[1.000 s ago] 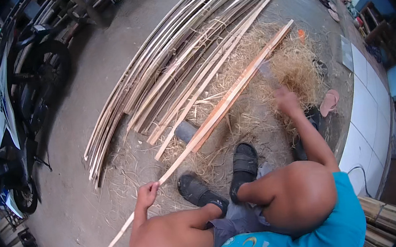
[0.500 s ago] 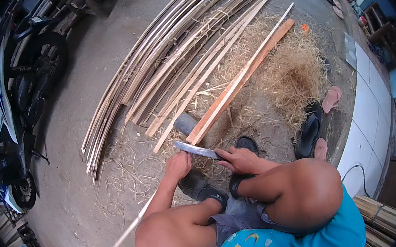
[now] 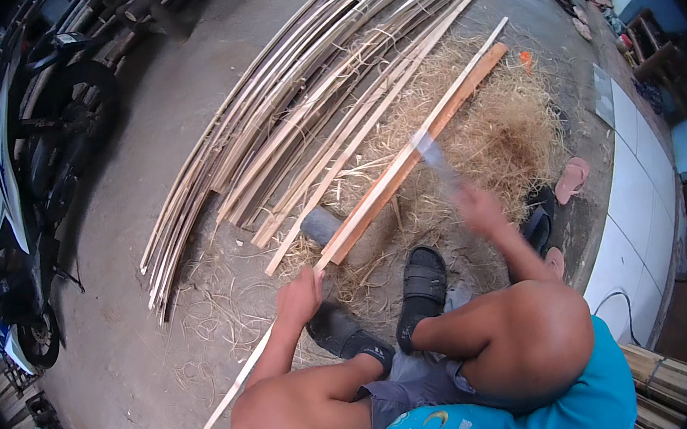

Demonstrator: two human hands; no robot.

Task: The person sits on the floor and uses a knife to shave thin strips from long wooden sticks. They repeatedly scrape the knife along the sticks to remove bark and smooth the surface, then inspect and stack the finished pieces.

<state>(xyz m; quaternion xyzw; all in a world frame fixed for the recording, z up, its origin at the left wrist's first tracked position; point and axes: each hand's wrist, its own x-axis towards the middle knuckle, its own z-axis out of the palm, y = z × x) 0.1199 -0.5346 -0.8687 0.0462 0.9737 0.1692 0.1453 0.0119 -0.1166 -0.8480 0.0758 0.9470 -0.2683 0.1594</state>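
Observation:
A long pale bamboo strip point(image 3: 463, 79) lies along a reddish-brown plank point(image 3: 486, 70) that slants away from me. My left hand point(image 3: 299, 297) is closed round the strip just past the plank's near end; the strip's tail runs back beneath my left forearm. Motion smears my right hand point(image 3: 479, 207), which grips a knife point(image 3: 429, 151) to the right of the plank. The blade's tip end reaches the strip about midway along; whether it cuts into it I cannot tell. A grey cylindrical block point(image 3: 321, 226) sits at the plank's near end.
Several bundled bamboo strips point(image 3: 292, 128) stretch across the floor on the left. Curly shavings point(image 3: 512, 142) heap up right of the plank. Pink slippers point(image 3: 572, 179) lie by the white tiled step point(image 3: 625, 185). A motorcycle point(image 3: 22, 181) stands far left.
My right hand has swung the knife forward and right, from near my left hand to midway along the strip. My left hand has shifted slightly left and stays by the plank's near end.

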